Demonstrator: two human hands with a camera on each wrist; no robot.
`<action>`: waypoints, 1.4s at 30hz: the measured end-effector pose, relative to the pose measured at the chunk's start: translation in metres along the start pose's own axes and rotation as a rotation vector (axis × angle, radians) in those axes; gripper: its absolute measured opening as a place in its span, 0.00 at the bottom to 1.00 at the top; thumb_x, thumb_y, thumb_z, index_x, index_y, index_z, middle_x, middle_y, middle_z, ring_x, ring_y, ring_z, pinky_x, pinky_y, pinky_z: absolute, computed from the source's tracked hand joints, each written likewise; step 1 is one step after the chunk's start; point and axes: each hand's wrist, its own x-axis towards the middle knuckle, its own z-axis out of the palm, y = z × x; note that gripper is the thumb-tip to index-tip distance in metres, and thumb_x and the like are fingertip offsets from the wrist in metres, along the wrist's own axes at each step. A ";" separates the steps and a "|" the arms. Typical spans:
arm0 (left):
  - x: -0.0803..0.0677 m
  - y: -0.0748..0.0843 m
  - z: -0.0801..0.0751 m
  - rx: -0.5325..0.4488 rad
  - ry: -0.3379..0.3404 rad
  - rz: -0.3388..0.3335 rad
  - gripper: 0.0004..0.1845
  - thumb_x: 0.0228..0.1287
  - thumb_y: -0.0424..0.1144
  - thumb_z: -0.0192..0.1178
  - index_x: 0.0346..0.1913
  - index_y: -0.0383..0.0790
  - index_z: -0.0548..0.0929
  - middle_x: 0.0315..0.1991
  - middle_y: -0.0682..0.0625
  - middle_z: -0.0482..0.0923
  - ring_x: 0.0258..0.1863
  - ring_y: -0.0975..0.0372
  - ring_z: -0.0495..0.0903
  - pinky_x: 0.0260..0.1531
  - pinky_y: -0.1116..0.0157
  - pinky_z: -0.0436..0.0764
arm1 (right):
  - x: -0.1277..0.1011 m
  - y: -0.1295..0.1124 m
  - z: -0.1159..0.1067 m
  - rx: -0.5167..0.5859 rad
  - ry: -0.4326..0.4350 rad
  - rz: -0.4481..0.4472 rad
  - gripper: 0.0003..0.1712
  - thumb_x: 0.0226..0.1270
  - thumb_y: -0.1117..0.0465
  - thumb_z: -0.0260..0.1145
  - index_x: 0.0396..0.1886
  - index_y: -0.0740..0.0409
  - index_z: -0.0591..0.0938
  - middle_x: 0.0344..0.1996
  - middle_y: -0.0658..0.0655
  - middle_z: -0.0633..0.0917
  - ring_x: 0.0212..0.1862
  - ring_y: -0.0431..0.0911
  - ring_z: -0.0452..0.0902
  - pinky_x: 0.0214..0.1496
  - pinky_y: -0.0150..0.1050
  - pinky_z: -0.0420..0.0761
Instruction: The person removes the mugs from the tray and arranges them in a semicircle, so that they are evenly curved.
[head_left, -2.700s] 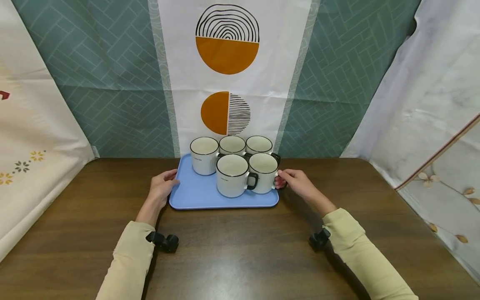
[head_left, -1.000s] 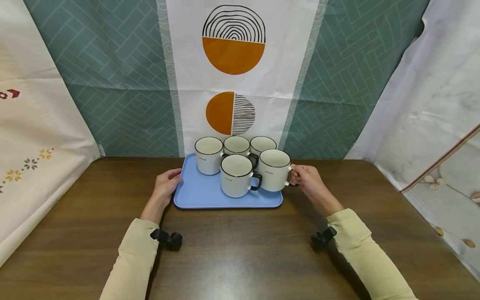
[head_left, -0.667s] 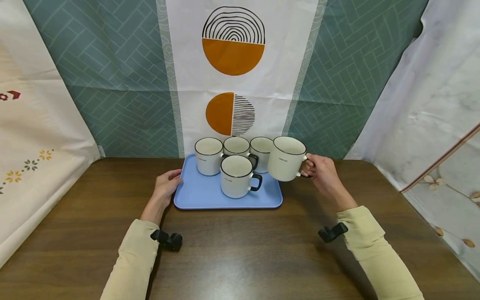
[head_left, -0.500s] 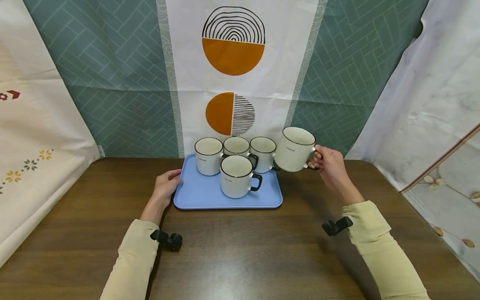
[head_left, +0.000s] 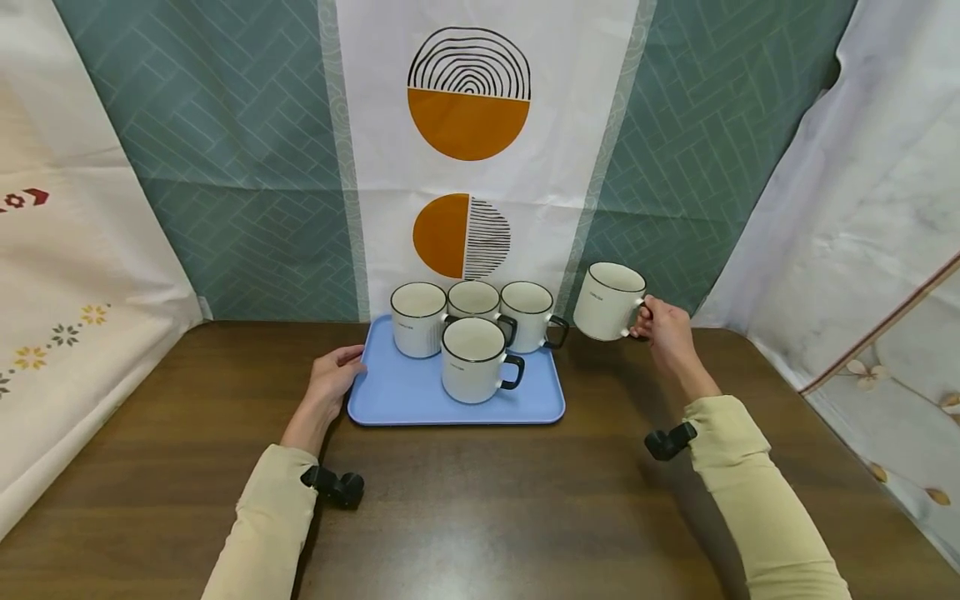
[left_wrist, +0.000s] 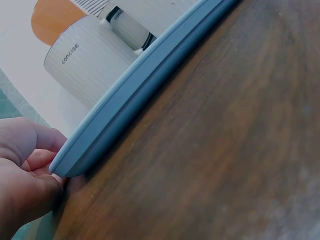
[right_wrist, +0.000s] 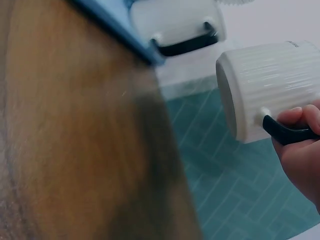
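My right hand (head_left: 666, 327) grips the black handle of a white mug (head_left: 604, 305) with a dark rim. This mug is held up, slightly tilted, right of the blue tray (head_left: 397, 398). In the right wrist view, fingers (right_wrist: 300, 117) curl round its handle (right_wrist: 285, 134), and the base shows above the table's far edge. My left hand (head_left: 332, 380) pinches the tray's left edge, thumb and fingers at the rim (left_wrist: 75, 155) in the left wrist view. Several more white mugs stand upright on the tray: a row at the back and one mug (head_left: 471, 367) in front.
The brown wooden table (head_left: 480, 500) carries the tray near its far edge. A green and white patterned cloth (head_left: 247, 192) hangs right behind. Pale cloths hang at the left (head_left: 82, 275) and right (head_left: 862, 275) sides.
My right hand has lifted the front right mug off the tray and carried it right and back, past the tray's right edge. My left hand has stayed at the tray's edge.
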 end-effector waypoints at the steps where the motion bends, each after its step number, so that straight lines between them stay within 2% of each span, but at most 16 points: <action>1: 0.000 -0.001 0.000 -0.001 -0.003 0.000 0.25 0.69 0.25 0.49 0.68 0.26 0.65 0.67 0.32 0.63 0.67 0.49 0.63 0.64 0.56 0.65 | 0.001 0.004 -0.003 -0.024 0.008 0.008 0.23 0.78 0.63 0.42 0.17 0.57 0.67 0.12 0.46 0.64 0.17 0.38 0.61 0.26 0.30 0.70; 5: -0.003 -0.003 0.001 -0.008 -0.005 -0.009 0.25 0.69 0.24 0.49 0.68 0.25 0.65 0.67 0.31 0.63 0.67 0.49 0.63 0.64 0.56 0.64 | 0.005 0.021 -0.011 -0.084 0.071 0.052 0.23 0.77 0.63 0.43 0.17 0.57 0.67 0.12 0.46 0.64 0.17 0.37 0.62 0.25 0.30 0.70; 9: -0.003 -0.003 0.001 -0.007 -0.002 -0.012 0.25 0.69 0.24 0.49 0.68 0.25 0.65 0.67 0.31 0.62 0.67 0.49 0.63 0.64 0.56 0.64 | 0.008 0.032 -0.018 -0.086 0.097 0.082 0.22 0.77 0.64 0.42 0.18 0.58 0.67 0.12 0.46 0.64 0.16 0.37 0.61 0.25 0.30 0.70; 15: 0.001 -0.001 -0.001 -0.012 0.001 0.007 0.25 0.68 0.24 0.49 0.68 0.25 0.65 0.67 0.31 0.63 0.67 0.49 0.63 0.64 0.56 0.65 | 0.012 0.041 -0.027 -0.079 0.076 0.069 0.22 0.77 0.64 0.42 0.18 0.58 0.67 0.13 0.46 0.64 0.16 0.37 0.60 0.26 0.30 0.69; 22: 0.000 -0.004 0.002 -0.018 -0.007 -0.005 0.25 0.68 0.23 0.48 0.67 0.25 0.65 0.67 0.32 0.63 0.67 0.49 0.63 0.64 0.56 0.65 | 0.010 0.052 -0.037 -0.071 0.067 0.113 0.24 0.79 0.64 0.41 0.18 0.58 0.67 0.14 0.47 0.65 0.19 0.37 0.60 0.27 0.29 0.67; 32: 0.000 0.001 -0.002 -0.010 -0.003 -0.009 0.25 0.69 0.24 0.49 0.69 0.26 0.65 0.67 0.33 0.62 0.68 0.50 0.63 0.65 0.57 0.64 | 0.012 0.056 -0.038 -0.170 0.008 0.082 0.23 0.79 0.63 0.41 0.19 0.59 0.68 0.16 0.48 0.68 0.21 0.37 0.63 0.29 0.30 0.70; 37: 0.000 0.001 -0.002 -0.017 -0.005 -0.008 0.25 0.69 0.24 0.49 0.68 0.26 0.65 0.67 0.32 0.62 0.68 0.50 0.63 0.65 0.57 0.64 | 0.016 0.060 -0.042 -0.233 0.047 0.084 0.23 0.78 0.60 0.45 0.19 0.56 0.72 0.16 0.46 0.72 0.22 0.36 0.69 0.29 0.29 0.72; 42: 0.002 0.000 -0.001 -0.016 0.002 -0.008 0.25 0.68 0.24 0.49 0.68 0.27 0.66 0.67 0.33 0.63 0.67 0.51 0.64 0.64 0.57 0.65 | 0.016 0.059 -0.041 -0.214 0.097 0.088 0.23 0.76 0.60 0.48 0.18 0.57 0.75 0.16 0.46 0.76 0.21 0.36 0.72 0.29 0.27 0.75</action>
